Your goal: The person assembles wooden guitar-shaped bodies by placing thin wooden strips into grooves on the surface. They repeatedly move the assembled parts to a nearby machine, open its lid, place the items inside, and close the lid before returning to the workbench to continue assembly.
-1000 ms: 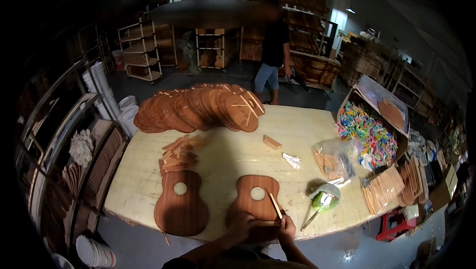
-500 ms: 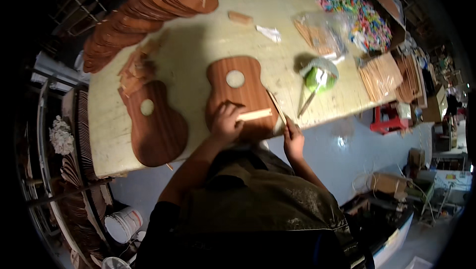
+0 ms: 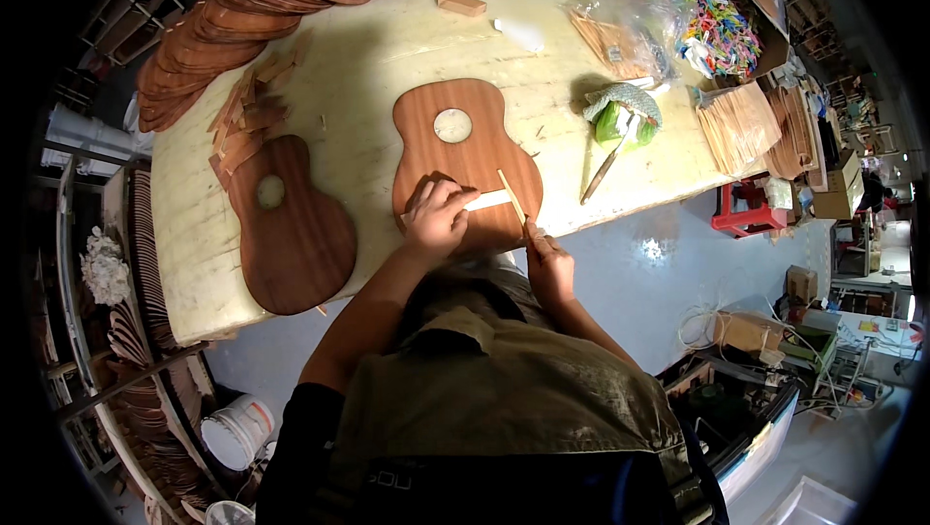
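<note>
A brown ukulele-shaped wooden board (image 3: 455, 97) with a round sound hole lies at the table's near edge. Across its lower half rests a pale wooden strip (image 3: 489, 200). My left hand (image 3: 434, 218) is over the board, its bent fingers gripping the strip's left end. In my right hand (image 3: 549, 263), at the board's lower right edge, the fingers are closed round a thin wooden stick (image 3: 510, 192). The stick slants up and left over the strip's right end; I cannot tell whether they touch. A second similar board (image 3: 295, 254) lies to the left.
A long stack of similar boards (image 3: 242, 16) fans along the far left of the pale table (image 3: 358, 70). Wood offcuts (image 3: 237, 133) lie below it. Rightward are a green glue pot (image 3: 615, 126) with a brush (image 3: 603, 171), bagged wood strips (image 3: 741, 128) and a box of colourful small pieces (image 3: 678, 2).
My right hand has moved left with the stick, which now lies over the strip's right end instead of beside the board. My left hand stays on the strip. The whole view has shifted slightly.
</note>
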Demonstrator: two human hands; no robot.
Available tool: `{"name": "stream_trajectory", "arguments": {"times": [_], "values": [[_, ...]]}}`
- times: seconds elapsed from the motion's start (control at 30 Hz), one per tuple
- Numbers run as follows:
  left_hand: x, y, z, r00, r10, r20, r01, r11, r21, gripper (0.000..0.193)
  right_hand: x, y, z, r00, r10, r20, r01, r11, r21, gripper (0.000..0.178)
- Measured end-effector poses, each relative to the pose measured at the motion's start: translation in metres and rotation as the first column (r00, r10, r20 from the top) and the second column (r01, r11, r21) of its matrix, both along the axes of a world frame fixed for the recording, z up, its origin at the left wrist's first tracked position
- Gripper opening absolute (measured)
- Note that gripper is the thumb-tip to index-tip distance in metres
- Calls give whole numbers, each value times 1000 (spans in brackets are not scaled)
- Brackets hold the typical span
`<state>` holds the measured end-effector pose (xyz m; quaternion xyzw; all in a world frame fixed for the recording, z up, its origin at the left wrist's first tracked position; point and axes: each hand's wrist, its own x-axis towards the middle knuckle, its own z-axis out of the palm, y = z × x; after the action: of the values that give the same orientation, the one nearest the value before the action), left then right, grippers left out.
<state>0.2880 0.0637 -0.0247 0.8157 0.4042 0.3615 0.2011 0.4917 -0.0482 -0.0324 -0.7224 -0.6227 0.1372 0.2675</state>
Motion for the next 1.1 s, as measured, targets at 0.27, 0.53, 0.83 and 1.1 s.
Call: {"name": "stream_trajectory", "arguments": {"times": [0.27,0.53,0.83,1.1], "values": [[5,2,-6,999,14,-33,-11,996,87,35,51,-13,29,839,-366,-402,474,855,210,20],[12,12,22,964,-17,-264,-39,978,-205,23,243,-13,-13,314,-831,-458,915,393,-86,22],[7,21,24,934,-70,-351,-22,968,-252,14,289,90,64,475,-863,-172,880,466,91,56],[11,19,17,922,-62,-382,-8,984,-181,9,114,113,-5,606,-595,-529,670,740,-64,62]]}}
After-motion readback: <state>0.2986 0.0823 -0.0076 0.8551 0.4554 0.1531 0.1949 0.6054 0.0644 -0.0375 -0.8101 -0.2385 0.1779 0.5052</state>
